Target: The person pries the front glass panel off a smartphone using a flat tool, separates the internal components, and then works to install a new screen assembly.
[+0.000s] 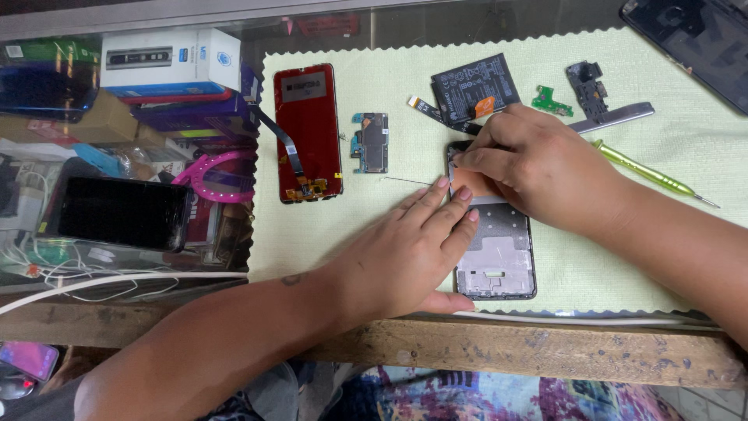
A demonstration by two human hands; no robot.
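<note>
with battery (476, 87), board (372, 142) and screen (307, 132) already lying out, the left hand (405, 253) is pressing flat, fingers spread, on the phone frame (499, 261) while the right hand (538, 168) is pinching something small at its far end.

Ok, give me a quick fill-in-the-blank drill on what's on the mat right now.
1. Both hands rest on the opened phone frame, which lies on a pale ____ mat.
2. The left hand lies ____ with its fingers stretched out, holding the frame down.
3. The green screwdriver lies to the ____ of the right hand.

Missing words: green; flat; right
</note>
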